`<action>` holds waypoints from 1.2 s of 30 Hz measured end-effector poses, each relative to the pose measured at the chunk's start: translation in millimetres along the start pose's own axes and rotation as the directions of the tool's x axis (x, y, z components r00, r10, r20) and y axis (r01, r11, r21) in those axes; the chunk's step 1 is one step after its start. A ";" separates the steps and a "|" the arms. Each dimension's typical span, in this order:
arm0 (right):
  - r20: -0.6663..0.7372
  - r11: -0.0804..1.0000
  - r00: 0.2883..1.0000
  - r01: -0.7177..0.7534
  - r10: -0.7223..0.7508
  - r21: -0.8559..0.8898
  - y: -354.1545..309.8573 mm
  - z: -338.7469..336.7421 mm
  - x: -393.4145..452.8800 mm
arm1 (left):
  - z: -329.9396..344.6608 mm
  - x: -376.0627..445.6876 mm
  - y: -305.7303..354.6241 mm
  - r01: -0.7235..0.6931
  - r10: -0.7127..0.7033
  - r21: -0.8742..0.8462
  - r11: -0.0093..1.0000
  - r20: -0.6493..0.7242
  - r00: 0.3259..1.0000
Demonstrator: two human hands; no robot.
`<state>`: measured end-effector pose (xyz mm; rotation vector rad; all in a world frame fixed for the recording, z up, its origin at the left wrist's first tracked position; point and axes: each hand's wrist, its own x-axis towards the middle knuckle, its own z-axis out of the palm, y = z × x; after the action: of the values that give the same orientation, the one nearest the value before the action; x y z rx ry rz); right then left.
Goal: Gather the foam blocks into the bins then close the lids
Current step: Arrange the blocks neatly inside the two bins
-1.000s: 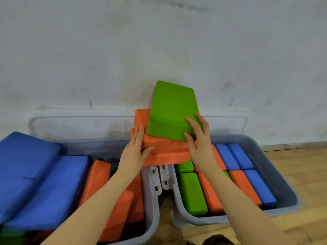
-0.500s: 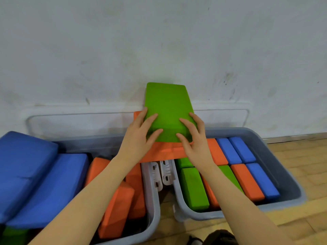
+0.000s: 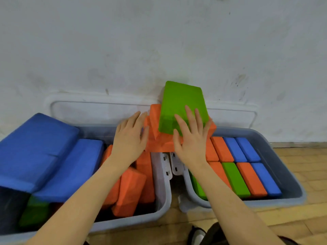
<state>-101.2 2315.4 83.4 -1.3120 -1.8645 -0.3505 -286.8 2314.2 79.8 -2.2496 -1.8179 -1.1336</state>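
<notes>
A green foam block (image 3: 182, 103) lies tilted on top of two stacked orange blocks (image 3: 157, 144), which bridge the inner rims of the two grey bins. My right hand (image 3: 192, 140) lies on the green block, fingers spread on its top and thumb at its front edge. My left hand (image 3: 130, 138) is open just left of the stack, fingertips touching the orange blocks' side. The left bin (image 3: 163, 184) holds orange, green and large blue blocks (image 3: 40, 147). In the right bin (image 3: 292, 177), orange, green and blue blocks lie in neat rows.
Two pale lids, the left lid (image 3: 88, 110) and the right lid (image 3: 237, 114), lean upright against the white wall behind the bins. Wooden floor (image 3: 304, 156) runs to the right and in front. A dark shoe (image 3: 198, 235) shows at the bottom edge.
My left hand has slid off the green block to the left side of the orange stack. The right hand stays on the green block, which has shifted slightly right.
</notes>
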 end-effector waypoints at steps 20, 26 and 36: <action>0.899 0.958 0.424 -0.286 0.111 0.017 -64.7 125.6 -123.4 | 23.4 -157.1 -132.9 -0.002 -0.282 0.390 0.921 0.668 0.689; 0.909 0.918 0.403 -0.391 0.109 0.063 -56.4 128.9 -133.2 | 30.8 -157.6 -148.0 -0.116 -0.164 0.343 0.932 0.684 0.710; 0.667 0.938 0.734 -0.308 0.126 0.162 -74.3 118.5 -117.7 | 10.5 -130.3 -148.8 0.178 -0.197 0.087 0.980 0.350 0.916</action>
<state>-205.1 2281.3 -63.0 -1.5639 -2.1706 0.5479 -415.9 2257.1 -59.2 -2.4195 -2.2061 -0.7140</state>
